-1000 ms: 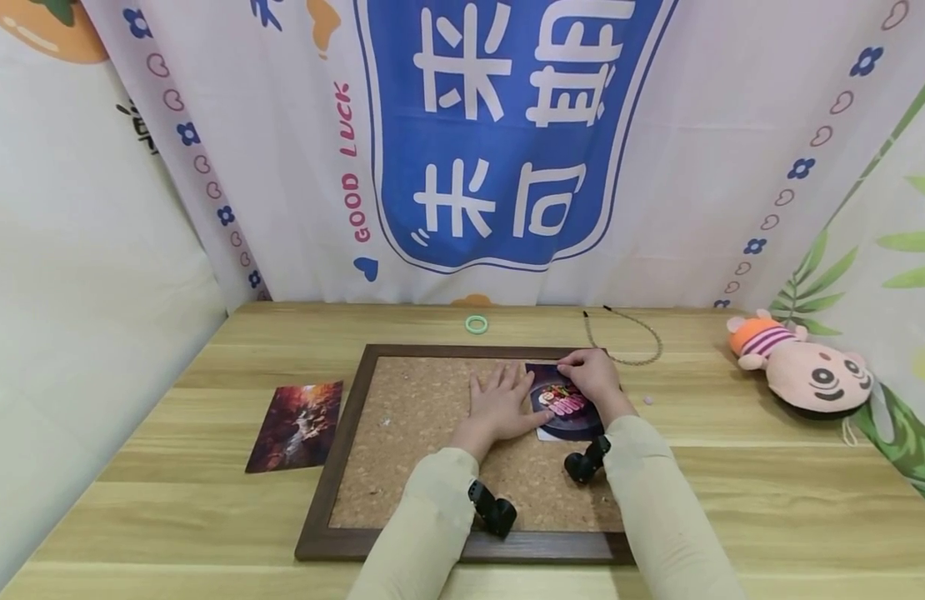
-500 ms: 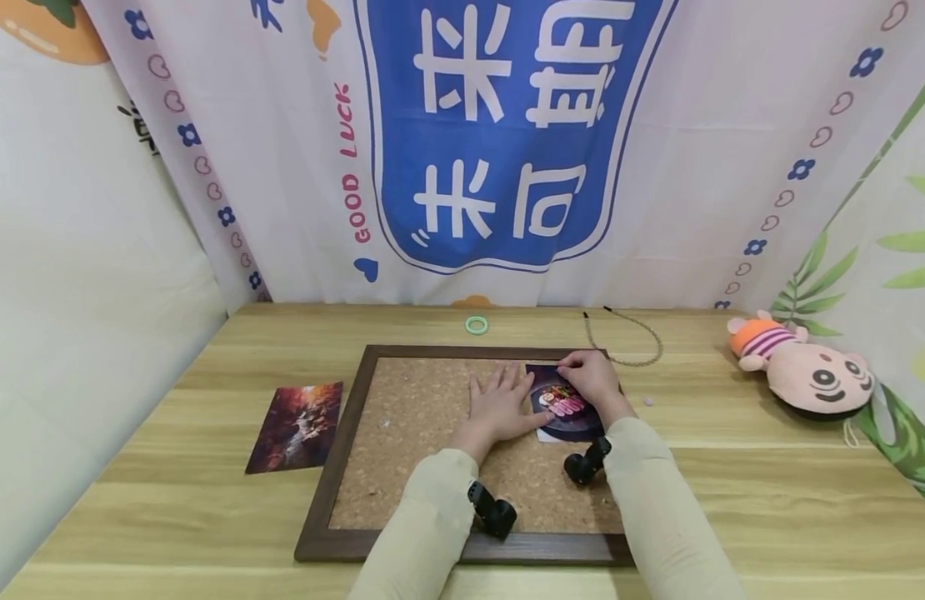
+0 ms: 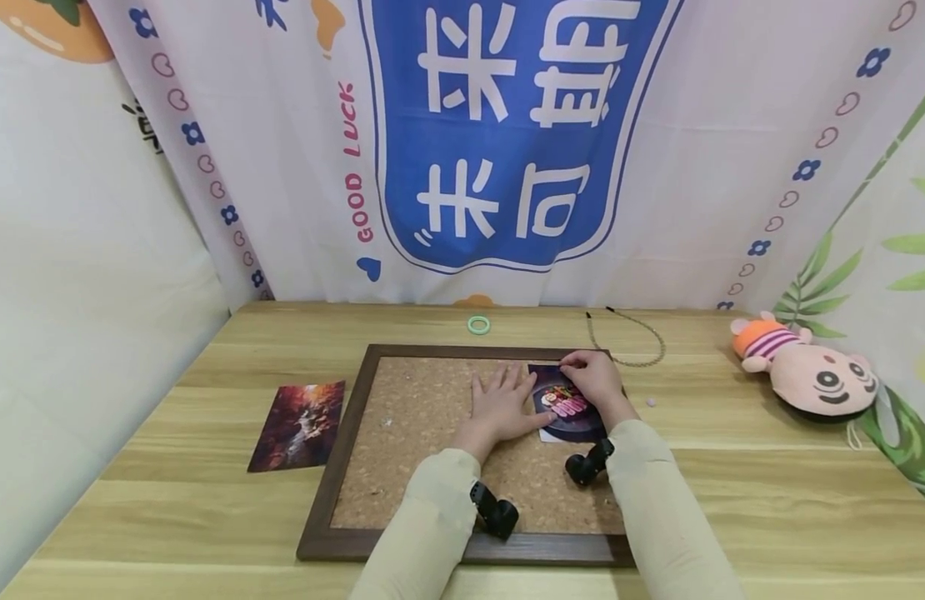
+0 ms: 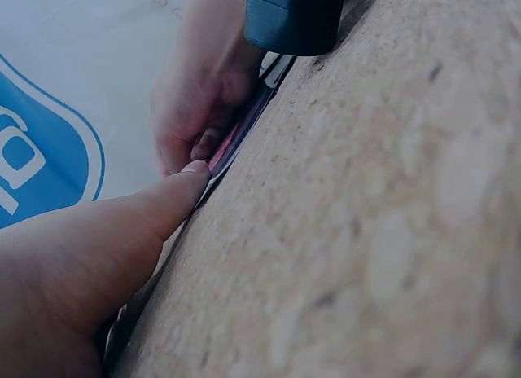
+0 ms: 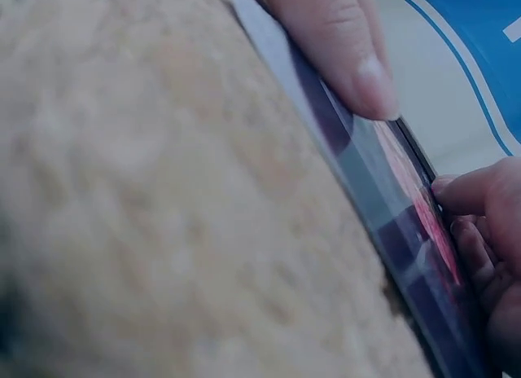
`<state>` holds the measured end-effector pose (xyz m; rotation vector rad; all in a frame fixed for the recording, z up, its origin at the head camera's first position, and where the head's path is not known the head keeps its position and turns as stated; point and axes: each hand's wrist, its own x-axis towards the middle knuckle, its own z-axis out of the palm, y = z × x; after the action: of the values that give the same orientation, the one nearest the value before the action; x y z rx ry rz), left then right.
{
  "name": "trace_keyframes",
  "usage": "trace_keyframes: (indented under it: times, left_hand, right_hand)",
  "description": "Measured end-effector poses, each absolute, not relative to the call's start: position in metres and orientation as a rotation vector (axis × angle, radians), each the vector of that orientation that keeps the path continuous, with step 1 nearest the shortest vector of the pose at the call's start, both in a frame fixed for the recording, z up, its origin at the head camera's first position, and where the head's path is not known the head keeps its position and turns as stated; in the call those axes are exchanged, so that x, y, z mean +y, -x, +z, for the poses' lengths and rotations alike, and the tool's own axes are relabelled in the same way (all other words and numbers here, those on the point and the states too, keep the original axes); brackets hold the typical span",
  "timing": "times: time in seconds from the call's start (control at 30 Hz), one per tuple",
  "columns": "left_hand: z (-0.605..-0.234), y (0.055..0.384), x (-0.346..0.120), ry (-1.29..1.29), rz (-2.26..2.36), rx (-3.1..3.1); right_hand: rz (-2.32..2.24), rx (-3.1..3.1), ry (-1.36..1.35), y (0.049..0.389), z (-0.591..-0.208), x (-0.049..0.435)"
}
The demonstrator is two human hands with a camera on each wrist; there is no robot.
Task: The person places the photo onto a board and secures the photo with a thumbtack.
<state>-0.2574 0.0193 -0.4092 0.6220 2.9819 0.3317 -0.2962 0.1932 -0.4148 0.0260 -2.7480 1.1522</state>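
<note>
A food photo (image 3: 550,427) showing a dark plate lies on the corkboard (image 3: 417,475), toward its upper right. My left hand (image 3: 500,408) rests spread on the cork, with its thumb on the photo's left part. The thumb (image 5: 374,85) presses the glossy print in the right wrist view. My right hand (image 3: 596,382) is curled over the photo's upper part. Its thumb and index finger pinch together at the upper edge, around something small that the fingertips hide; I cannot tell what it is.
Left of the dark wooden frame (image 3: 327,500) lies a red autumn stream photo (image 3: 301,425). Behind the board are a green ring (image 3: 478,325) and a thin chain (image 3: 661,337). A small pink piece (image 3: 651,402) lies right of it, and a plush doll (image 3: 815,375) farther right.
The head view has shifted slightly. Both hands keep the same places on the photo and board.
</note>
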Motion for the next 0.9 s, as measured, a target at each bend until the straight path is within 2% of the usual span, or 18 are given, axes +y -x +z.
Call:
trace_keyframes:
  times: [0.7,0.9]
  left_hand:
    - [-0.409,0.258,0.019,-0.608,0.368,2.955]
    - [-0.405,0.262,0.02,-0.6,0.421,2.942]
  right_hand:
    - [1.11,-2.792,-0.005,0.296,-0.414,0.193]
    - [1.35,-2.807,-0.035,0.298,-0.4,0.197]
